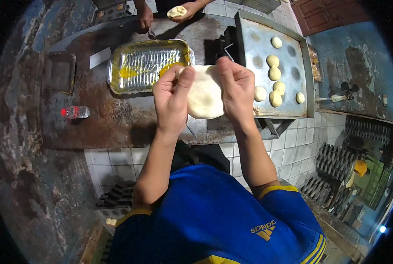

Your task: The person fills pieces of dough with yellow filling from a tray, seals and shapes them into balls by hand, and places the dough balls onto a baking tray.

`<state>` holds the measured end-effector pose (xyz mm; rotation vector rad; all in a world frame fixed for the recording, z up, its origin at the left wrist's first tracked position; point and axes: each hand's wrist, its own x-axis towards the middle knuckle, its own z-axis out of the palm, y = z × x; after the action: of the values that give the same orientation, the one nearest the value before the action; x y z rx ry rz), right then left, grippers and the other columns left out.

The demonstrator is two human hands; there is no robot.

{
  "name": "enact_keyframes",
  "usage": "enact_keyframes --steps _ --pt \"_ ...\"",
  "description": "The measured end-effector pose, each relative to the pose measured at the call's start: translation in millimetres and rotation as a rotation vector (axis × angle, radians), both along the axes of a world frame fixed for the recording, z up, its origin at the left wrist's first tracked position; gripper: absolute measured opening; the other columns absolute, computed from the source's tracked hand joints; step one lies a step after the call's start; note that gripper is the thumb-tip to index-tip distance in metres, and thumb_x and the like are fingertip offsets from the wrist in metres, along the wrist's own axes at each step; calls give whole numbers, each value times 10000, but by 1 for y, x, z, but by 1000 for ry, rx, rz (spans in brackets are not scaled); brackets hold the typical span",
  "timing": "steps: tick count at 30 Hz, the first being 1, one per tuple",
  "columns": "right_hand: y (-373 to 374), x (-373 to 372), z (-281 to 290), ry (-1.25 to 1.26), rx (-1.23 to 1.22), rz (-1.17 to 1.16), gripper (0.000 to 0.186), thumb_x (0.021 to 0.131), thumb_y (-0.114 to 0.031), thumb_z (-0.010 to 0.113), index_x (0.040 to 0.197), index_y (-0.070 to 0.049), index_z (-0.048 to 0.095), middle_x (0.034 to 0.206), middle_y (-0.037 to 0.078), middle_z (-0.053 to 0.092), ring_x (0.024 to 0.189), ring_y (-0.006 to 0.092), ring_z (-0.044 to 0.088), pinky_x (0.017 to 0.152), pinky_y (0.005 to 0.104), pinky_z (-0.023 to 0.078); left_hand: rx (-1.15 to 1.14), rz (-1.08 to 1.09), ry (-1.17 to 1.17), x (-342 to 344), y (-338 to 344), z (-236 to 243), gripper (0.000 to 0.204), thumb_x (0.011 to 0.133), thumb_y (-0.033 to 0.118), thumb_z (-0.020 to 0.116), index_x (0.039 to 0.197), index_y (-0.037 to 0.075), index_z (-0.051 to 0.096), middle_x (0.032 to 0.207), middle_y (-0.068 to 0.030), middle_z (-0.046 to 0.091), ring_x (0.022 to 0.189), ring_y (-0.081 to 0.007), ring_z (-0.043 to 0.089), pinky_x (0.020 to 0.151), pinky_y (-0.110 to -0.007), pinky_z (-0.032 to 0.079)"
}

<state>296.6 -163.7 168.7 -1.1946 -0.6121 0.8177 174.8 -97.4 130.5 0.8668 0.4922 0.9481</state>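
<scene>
Between my two hands a flattened round of pale dough (205, 94) hangs above the table's front part. My left hand (172, 94) pinches its left edge, thumb on top. On the other edge my right hand (236, 83) grips in the same way, thumb pointing away from me. Just beyond my left hand stands a foil tray (117, 81) with yellow filling (128, 71) smeared inside; part of it is hidden behind that hand. To the right, a large metal baking tray (253, 39) bears several dough balls (275, 73), some touching one another.
Across the table a co-worker's hand (179, 12) holds filled dough, and the other (146, 20) grips a thin tool. A red-capped bottle (75, 112) lies at left near a dark shallow pan (60, 72) and a white card (100, 58). Metal molds (335, 160) are stacked at lower right.
</scene>
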Motion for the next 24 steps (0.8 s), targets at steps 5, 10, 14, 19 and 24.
enact_keyframes --steps 5,10,14,19,24 --pt "2 -6 40 13 -200 501 378 1038 -322 700 1136 41 733 1002 38 734 861 49 633 712 223 504 111 -211 190 -18 23 -56 502 988 536 620 1184 75 581 1082 -41 640 1002 -163 663 883 -314 558" --pt "18 -13 15 -845 -444 421 413 1074 -355 569 1109 6 764 858 192 666 788 302 627 775 416 517 360 -213 208 -47 -1 -87 663 731 58 901 1327 32 612 1225 -92 699 1134 -229 670 1020 -388 529" --pt "2 6 -141 -38 -513 281 588 1112 -476 463 1164 47 729 854 199 702 779 252 684 721 437 555 354 -312 400 -71 12 -101 683 721 88 902 1333 8 608 1282 -136 699 1155 -236 679 1036 -371 519" --pt "-92 -55 -322 -984 -1030 440 416 1035 -380 621 1129 19 691 992 197 732 862 373 733 767 490 595 929 -18 1014 -126 30 -122 594 722 144 892 1252 4 661 1176 -157 746 1081 -231 721 955 -368 556" --pt "-112 -70 -353 -1171 -749 430 363 928 -150 651 1251 4 592 1173 223 673 1027 458 692 854 533 574 12 -68 698 -176 57 -147 497 770 112 857 1218 0 674 1124 -136 764 1021 -212 732 913 -363 569"
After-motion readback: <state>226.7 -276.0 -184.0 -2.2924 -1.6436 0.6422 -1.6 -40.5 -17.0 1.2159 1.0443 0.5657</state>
